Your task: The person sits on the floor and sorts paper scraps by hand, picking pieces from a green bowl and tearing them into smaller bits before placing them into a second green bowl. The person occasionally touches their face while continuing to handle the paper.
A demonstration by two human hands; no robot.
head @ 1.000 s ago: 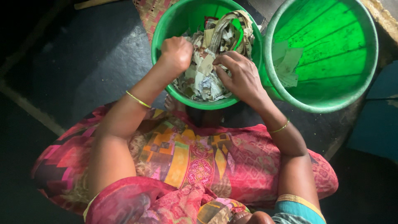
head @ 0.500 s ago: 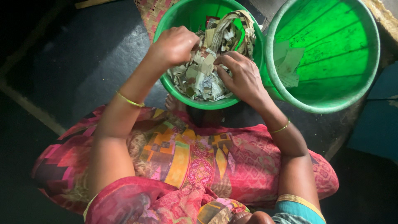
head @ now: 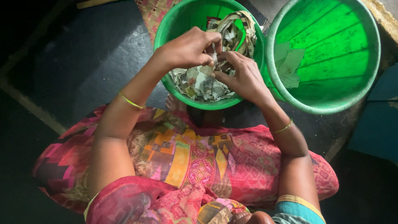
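Paper scrap [head: 213, 56], small & pale, is pinched between both hands right over the nearer green tub [head: 166, 29], just above the heap of torn paper pieces [head: 199, 81] that fills it. Left hand [head: 186, 47] curls in from the left w/ thumb & fingertips closed on the scrap's left edge; right hand [head: 244, 76] comes in from the right, fingers narrow, thumb & forefinger closed on the other edge. Both hands hold the same piece, tips nearly touching. Looks like thin, light stuff: limp, creased, prob. tears easily, no real weight. Not slippery by the look of it, but flimsy, so a fingertip pinch near the edges is the sensible hold; a whole-hand grab would just crumple it. Long curled strips [head: 238, 25] sit at the far side of the heap, against the tub wall. Second green tub [head: 365, 83] stands touching the first on the right, mostly bare inside w/ a few flat pale pieces [head: 288, 62] lying against its left wall. Both tubs rest on the dark floor [head: 95, 58]; a woven mat [head: 151, 12] shows behind the nearer tub. Person sits cross-legged in pink patterned cloth [head: 199, 157], thin bangle on each wrist.
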